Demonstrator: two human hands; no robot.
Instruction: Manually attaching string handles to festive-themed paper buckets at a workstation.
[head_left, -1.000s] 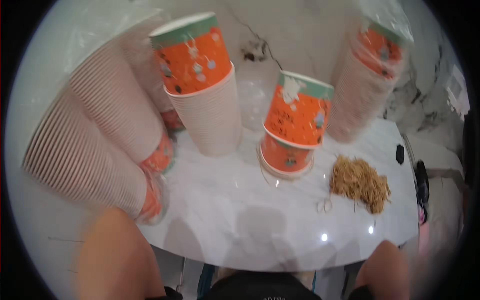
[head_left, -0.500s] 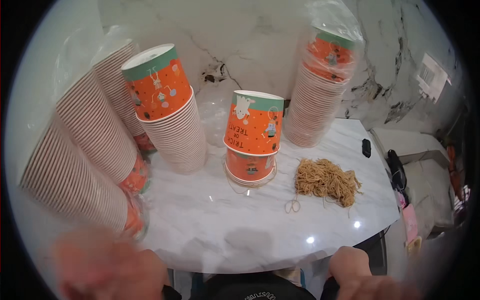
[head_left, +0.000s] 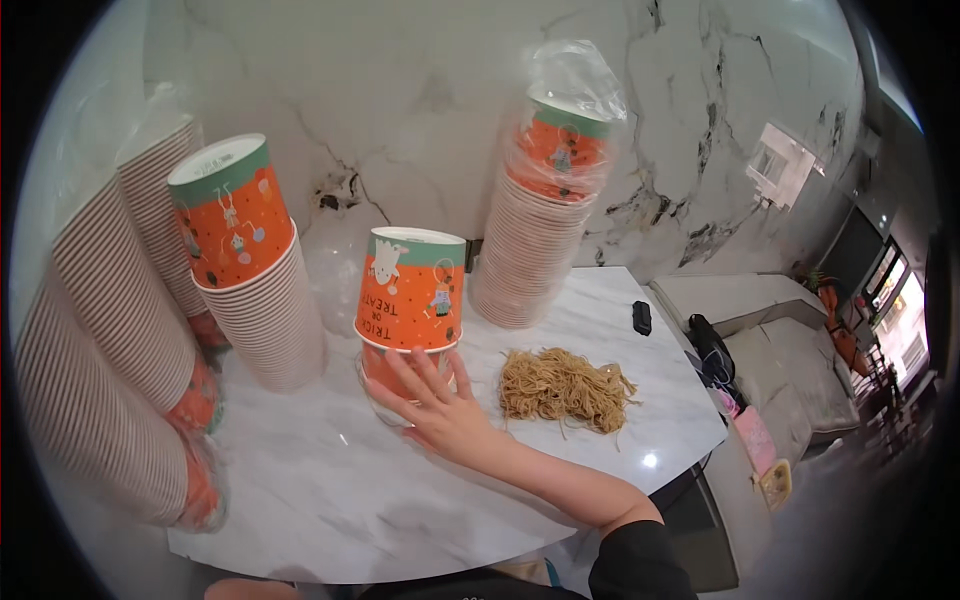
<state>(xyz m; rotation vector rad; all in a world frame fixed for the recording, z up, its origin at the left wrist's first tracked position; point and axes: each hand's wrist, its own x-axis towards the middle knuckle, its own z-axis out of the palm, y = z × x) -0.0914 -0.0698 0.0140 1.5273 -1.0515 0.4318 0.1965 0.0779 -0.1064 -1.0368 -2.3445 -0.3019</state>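
Observation:
An upside-down orange and green paper cup (head_left: 410, 292) sits over another orange cup (head_left: 378, 368) in the middle of the marble table. My right hand (head_left: 440, 405) reaches in from the lower right and lies against the front of the lower cup. Its fingers are spread and hold nothing; the fingertips come up to the upper cup's rim. A thin string loops round the base of the cups, partly behind my hand. Of my left side only a strip of skin (head_left: 252, 590) shows at the lower edge, with no fingers visible.
A tall stack of cups (head_left: 258, 310) stands left of the pair, with several plastic-wrapped stacks (head_left: 120, 290) at the far left. Behind right rises another wrapped stack (head_left: 530, 240). A tan yarn bundle (head_left: 565, 390) and a small black object (head_left: 641, 318) lie to the right.
My right hand has come up from the lower edge to the lower cup. The blurred left hand has dropped nearly out of sight. The view has swung to the right.

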